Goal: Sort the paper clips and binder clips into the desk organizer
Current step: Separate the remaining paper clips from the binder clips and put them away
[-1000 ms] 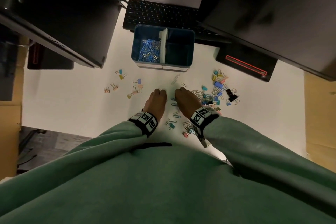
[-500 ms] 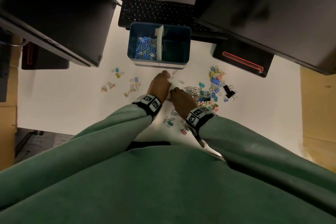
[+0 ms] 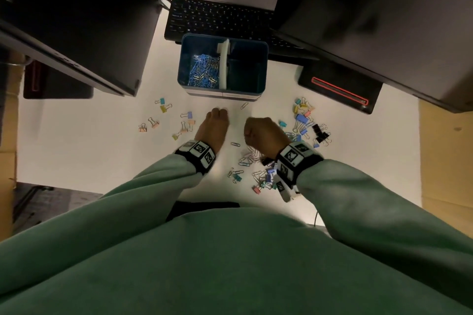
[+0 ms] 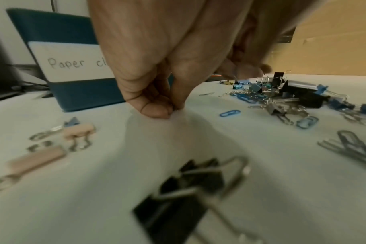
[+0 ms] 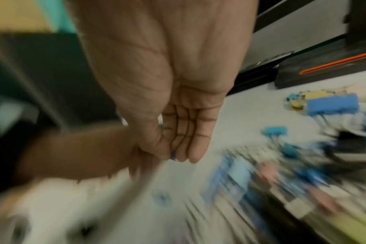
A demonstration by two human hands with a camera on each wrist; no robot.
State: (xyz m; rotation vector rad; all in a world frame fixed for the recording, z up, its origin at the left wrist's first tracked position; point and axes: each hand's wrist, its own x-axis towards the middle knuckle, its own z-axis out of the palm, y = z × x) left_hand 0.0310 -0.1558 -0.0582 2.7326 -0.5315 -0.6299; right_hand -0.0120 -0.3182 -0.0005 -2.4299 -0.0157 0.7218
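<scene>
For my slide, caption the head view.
Two hands work among scattered clips before a blue desk organizer holding paper clips.

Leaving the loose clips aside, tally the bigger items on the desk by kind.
Monitors: 2
Monitor bases: 2
Keyboard: 1
Desk organizer: 1
Total: 6

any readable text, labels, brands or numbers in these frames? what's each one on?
"Paper cl": handwritten on the white label on the blue desk organizer; the left hand hides the rest.
Keyboard key legends: too small to read.
Wristband markers: black-and-white patterns, no readable text.
Nothing else legible; the right wrist view is blurred.
</scene>
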